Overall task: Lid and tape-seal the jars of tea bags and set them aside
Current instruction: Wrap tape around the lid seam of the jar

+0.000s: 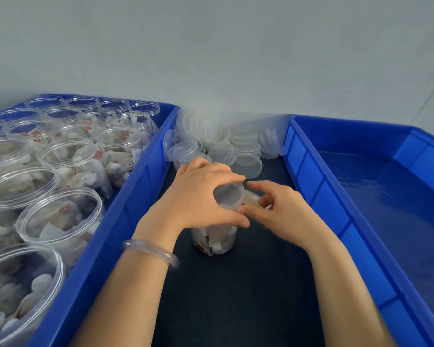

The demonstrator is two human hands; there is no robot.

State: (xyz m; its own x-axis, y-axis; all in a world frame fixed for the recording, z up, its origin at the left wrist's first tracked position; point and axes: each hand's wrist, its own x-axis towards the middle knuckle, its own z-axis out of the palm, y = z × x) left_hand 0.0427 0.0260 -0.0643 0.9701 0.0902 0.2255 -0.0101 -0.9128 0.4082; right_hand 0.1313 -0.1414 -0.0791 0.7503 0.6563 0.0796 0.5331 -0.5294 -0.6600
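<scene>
Jar of tea bags point(218, 240) stands upright on dark surface point(248, 296) between left blue bin point(125, 204) and right blue bin point(323, 196); left hand point(198, 194) grips its lid point(229, 195), right hand point(278, 209) curled at lid edge, hold indeterminate.

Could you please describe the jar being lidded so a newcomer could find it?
Between the left bin and the right bin lies a dark table. The jar stands alone on it, before the pile of lids, the left hand gripping its lid. Unlike the open jars in the left bin, it is closed.
</scene>
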